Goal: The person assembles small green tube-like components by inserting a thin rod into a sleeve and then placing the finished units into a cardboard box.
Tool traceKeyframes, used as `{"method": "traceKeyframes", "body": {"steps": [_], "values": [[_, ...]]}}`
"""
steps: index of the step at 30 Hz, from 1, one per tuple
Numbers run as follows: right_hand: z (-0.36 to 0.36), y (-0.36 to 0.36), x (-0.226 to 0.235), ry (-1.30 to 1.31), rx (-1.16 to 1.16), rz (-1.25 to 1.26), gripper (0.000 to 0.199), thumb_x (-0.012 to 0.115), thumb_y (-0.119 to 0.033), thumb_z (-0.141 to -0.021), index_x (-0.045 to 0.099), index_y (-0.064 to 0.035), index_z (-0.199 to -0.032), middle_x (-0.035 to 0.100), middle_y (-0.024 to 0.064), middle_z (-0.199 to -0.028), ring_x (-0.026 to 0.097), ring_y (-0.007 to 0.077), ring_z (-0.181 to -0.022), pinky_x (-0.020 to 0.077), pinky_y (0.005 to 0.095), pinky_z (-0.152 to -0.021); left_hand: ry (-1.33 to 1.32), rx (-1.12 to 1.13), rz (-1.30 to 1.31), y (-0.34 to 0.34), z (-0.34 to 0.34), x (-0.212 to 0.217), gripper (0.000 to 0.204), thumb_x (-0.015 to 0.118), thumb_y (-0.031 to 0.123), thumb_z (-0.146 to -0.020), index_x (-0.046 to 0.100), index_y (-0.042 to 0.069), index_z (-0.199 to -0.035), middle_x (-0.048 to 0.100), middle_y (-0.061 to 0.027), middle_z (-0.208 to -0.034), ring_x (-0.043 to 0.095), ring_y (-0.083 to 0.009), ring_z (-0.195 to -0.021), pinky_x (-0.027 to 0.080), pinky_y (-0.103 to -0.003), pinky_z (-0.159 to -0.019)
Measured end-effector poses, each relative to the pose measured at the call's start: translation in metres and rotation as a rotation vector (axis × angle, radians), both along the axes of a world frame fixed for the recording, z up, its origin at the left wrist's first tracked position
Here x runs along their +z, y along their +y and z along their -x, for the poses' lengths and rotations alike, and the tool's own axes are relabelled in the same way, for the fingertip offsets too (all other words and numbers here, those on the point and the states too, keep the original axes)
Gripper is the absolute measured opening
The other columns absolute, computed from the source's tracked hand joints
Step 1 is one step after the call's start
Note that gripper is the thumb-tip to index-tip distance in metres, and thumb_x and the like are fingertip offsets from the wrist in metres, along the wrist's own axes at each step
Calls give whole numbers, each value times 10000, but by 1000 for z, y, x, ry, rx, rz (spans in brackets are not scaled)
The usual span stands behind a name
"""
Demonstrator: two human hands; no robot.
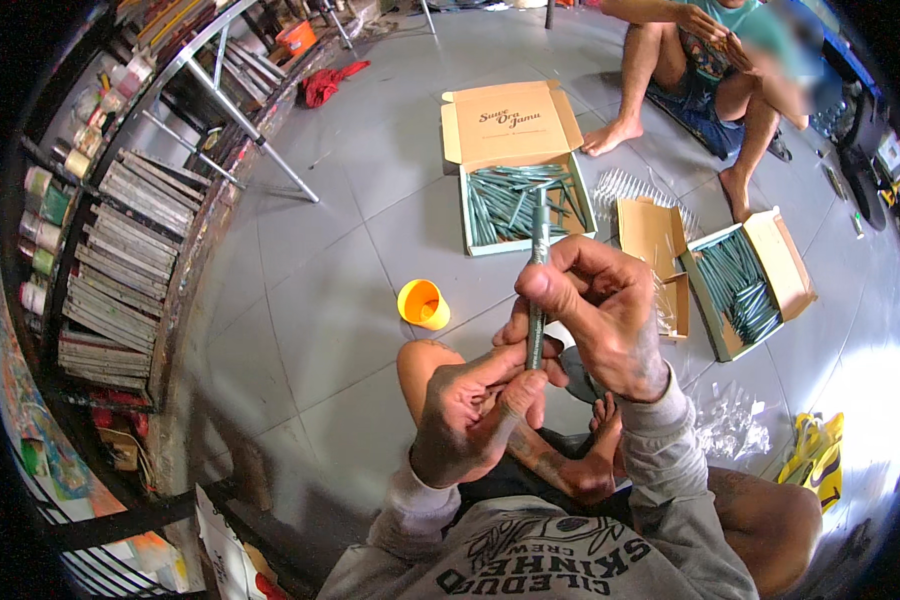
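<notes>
While we sit cross-legged on the grey tile floor [310,300], both hands are on one thin green stick [537,290], held upright in front of us. Right hand [600,315] pinches its upper-middle between thumb and fingers, closed tight. Left hand [470,410] is curled around the lower end, thumb and forefinger pressed on it.

Containers:
- Open box [515,165] straight ahead, lid flapped back: tray holds a loose, criss-crossed pile of the same green sticks, roughly filling it.
- Second box [745,285] to our right, lid open to the side: green sticks packed neater, mostly parallel, stacked toward one end.
- Small brown carton [652,240] between the two boxes, open; can't tell what's inside.
- Yellow cup [422,304] tipped on its side on the floor, left of our knee; looks empty.

Clear plastic sleeves [730,425] lie scattered right of our leg, more behind the carton. Yellow bag [815,455] near the right edge. Another person [710,70] sits on the floor beyond the boxes, bare feet toward us. Shelf [120,260] of stacked flat items runs along the left.
</notes>
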State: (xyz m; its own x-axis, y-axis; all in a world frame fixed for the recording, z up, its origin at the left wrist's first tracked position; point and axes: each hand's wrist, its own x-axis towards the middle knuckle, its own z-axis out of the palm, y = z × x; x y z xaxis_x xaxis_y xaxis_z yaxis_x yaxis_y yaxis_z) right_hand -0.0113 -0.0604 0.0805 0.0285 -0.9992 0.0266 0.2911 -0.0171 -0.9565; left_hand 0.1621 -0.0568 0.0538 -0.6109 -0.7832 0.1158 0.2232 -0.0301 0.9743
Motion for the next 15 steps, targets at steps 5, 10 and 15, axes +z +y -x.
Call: {"method": "traceKeyframes", "body": {"steps": [5, 10, 15], "values": [[4, 6, -9, -63, 89, 119, 245, 708, 23, -896, 577, 6, -1103, 692, 68, -912, 673, 125, -890, 561, 261, -713, 7, 82, -5, -1, 1, -6, 269, 548, 129, -1031, 618, -107, -1141, 663, -109, -942, 595, -109, -700, 494, -225, -641], [-9, 3, -6, 98, -128, 77, 255, 663, -216, -975, 659, 22, -886, 685, 53, -719, 617, 92, -633, 495, 263, -553, -105, 49, 6, 7, 5, 4, 284, 566, 144, -1026, 619, -113, -1132, 656, -102, -913, 640, -129, -741, 530, -235, -683], [-9, -11, 3, 211, -185, 114, 463, 621, -371, -998, 635, 22, -754, 629, 60, -586, 608, 100, -505, 441, 225, -436, -71, 39, -107, 8, 2, 9, 329, 580, 190, -1024, 607, -99, -1180, 659, -86, -917, 675, -148, -805, 498, -215, -674]]}}
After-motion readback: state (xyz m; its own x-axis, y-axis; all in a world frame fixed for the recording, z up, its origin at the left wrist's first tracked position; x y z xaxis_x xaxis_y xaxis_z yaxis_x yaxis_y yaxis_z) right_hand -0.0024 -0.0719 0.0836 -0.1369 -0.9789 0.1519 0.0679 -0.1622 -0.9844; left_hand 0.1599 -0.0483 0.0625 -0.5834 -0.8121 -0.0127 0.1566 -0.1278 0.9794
